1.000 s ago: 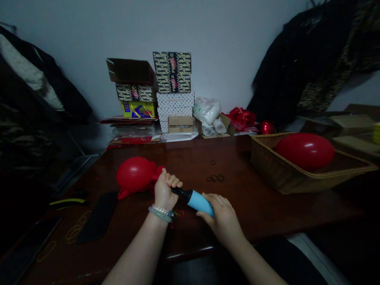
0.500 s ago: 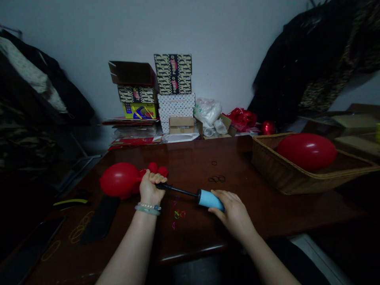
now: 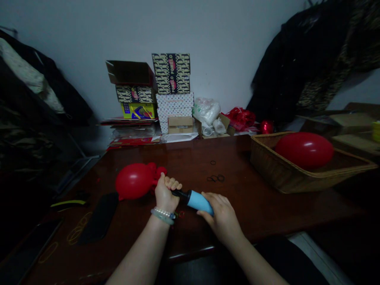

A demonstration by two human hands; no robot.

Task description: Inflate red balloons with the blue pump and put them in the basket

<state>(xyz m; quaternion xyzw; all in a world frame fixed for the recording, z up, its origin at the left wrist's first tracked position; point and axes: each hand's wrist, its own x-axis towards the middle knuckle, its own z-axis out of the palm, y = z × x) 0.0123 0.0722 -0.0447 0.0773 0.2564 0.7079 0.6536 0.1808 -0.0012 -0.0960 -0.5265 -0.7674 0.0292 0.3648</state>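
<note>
A blue-and-black hand pump [image 3: 199, 202] is held between my two hands above the table. My left hand [image 3: 168, 192], with bracelets at the wrist, is closed round its black nozzle end and the balloon's neck. From that fist a partly filled red balloon [image 3: 135, 181] extends to the left, with small round red lobes [image 3: 160, 171] beside my thumb. My right hand [image 3: 221, 215] grips the blue barrel. The barrel sits close to my left hand, so the black shaft is mostly out of sight. Small coloured bands [image 3: 180, 214] lie partly hidden behind my left wrist.
A wicker basket [image 3: 285, 178] with a large red balloon [image 3: 305, 150] stands at the right. Black rubber bands [image 3: 216, 178] lie mid-table. A dark phone [image 3: 99, 217] and yellowish rubber bands [image 3: 78, 229] are at the left. Stacked boxes [image 3: 175, 105] line the wall.
My hands have come closer together, pushing the pump's shaft into the blue barrel. My left hand and the balloon moved right; my right hand shifted slightly left.
</note>
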